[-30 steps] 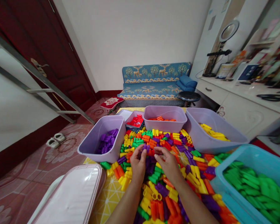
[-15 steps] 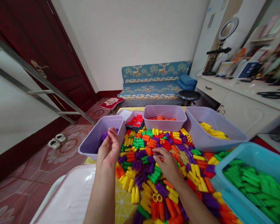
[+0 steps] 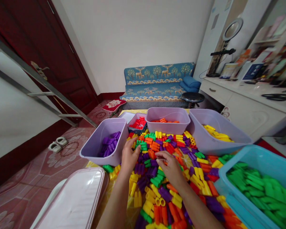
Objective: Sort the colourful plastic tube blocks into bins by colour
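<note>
The left hand (image 3: 130, 157) is open, palm down, with its fingers spread just above the middle of the pile of chunky plastic toy pieces (image 3: 195, 187). It shows no piece in its grip. The right hand (image 3: 169, 166) is half closed, with its fingers curled down among orange and purple pieces at the pile's centre; whether it grips one, I cannot tell.

The pile spreads in mixed colours over a yellow patterned cloth on the tabletop (image 3: 92, 164) and runs around both hands. From the hands, a lilac bin (image 3: 94, 149) of purple pieces stands at 10 o'clock. Just beside it at 11 o'clock, a small dark tray (image 3: 133, 131) holds red pieces. A second lilac bin (image 3: 168, 127) with orange pieces sits at 12 o'clock, and a third lilac bin (image 3: 211, 144), tilted on the pile's edge, holds yellow pieces at 2 o'clock. A blue bin (image 3: 252, 159) packed with green pieces sits at 4 o'clock, and a pale pink case (image 3: 72, 200) lies at 8 o'clock.

Farther off at 12 o'clock is a blue sofa (image 3: 157, 89) with a deer pattern, and a round black stool (image 3: 192, 98) stands by it. A white cabinet (image 3: 250, 109) runs along at 2 o'clock, a dark red door (image 3: 52, 60) stands at 10 o'clock, and a pair of white slippers (image 3: 58, 143) lies on the patterned floor (image 3: 62, 168).
</note>
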The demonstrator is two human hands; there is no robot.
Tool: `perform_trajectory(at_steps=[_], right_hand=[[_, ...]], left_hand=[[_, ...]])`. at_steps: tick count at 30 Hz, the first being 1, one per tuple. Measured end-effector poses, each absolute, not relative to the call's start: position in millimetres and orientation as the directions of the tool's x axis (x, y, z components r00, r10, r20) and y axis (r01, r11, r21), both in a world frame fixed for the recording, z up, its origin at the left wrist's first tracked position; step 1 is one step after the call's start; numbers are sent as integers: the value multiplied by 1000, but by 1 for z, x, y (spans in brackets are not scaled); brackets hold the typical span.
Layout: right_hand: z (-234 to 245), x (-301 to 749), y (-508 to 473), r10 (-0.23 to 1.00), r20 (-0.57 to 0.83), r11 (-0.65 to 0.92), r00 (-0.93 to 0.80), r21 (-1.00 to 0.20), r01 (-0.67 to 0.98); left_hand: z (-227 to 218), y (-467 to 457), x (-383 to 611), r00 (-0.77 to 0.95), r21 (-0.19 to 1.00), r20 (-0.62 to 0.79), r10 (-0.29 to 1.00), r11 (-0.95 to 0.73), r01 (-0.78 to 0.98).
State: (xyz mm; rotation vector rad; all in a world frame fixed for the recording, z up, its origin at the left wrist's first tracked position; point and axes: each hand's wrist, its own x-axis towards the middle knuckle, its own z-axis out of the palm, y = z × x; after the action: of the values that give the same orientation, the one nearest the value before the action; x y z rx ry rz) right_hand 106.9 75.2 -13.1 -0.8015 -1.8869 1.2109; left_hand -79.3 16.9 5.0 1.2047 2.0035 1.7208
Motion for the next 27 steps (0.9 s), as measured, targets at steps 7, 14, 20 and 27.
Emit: perform_trajectory(at_steps=[7,14,20,27], right_hand=[[-19,105,75,822,244,338,-514,-936,95],[-32,106,80,894,224,285,-389,-953,106],[-36,110,82,900,239,291,-365,-952,93],[-30,110,81,877,281,353,-390,-927,125]], left_hand=[[-19,32,-64,-450,589,283,847,217,778],[-11,38,-32,-251,824,352,902,-172,540],[-13,36,-12,-329,917,316,890,-198,345],[-16,34,-13,-336,960,260,905,-205,192]])
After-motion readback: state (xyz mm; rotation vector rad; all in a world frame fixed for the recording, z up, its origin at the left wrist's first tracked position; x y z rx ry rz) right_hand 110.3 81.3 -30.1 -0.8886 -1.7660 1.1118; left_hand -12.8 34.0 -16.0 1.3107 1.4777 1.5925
